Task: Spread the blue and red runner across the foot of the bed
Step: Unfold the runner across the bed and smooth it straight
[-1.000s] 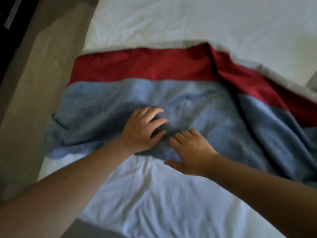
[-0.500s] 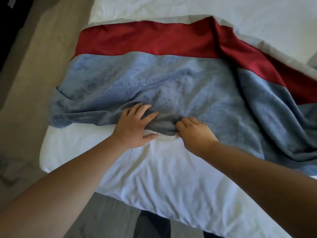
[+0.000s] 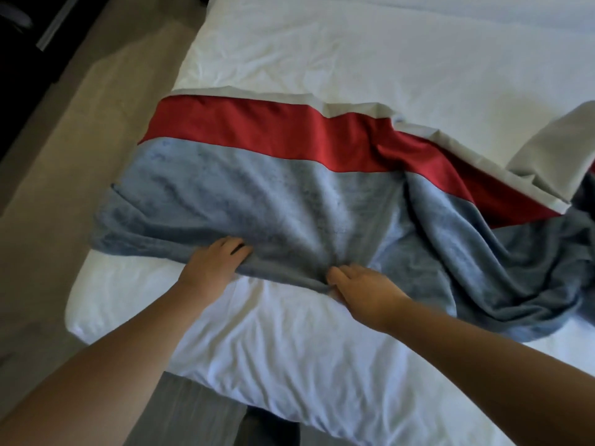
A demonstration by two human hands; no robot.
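The runner [image 3: 289,194] has been dragged nearer the bed's [image 3: 322,53] foot; its blue hem is pinched by left hand [image 3: 214,263] and right hand [image 3: 363,289], right side left rumpled

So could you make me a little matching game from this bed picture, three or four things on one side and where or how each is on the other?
Things:
1. red band
2. blue part
3. left hand
4. white sheet

States:
A. gripping the runner's near edge, left of the other hand
B. bare, beyond the runner
C. the runner's far strip
D. wide, nearer strip, rumpled on the right

Pairs: 1-C, 2-D, 3-A, 4-B
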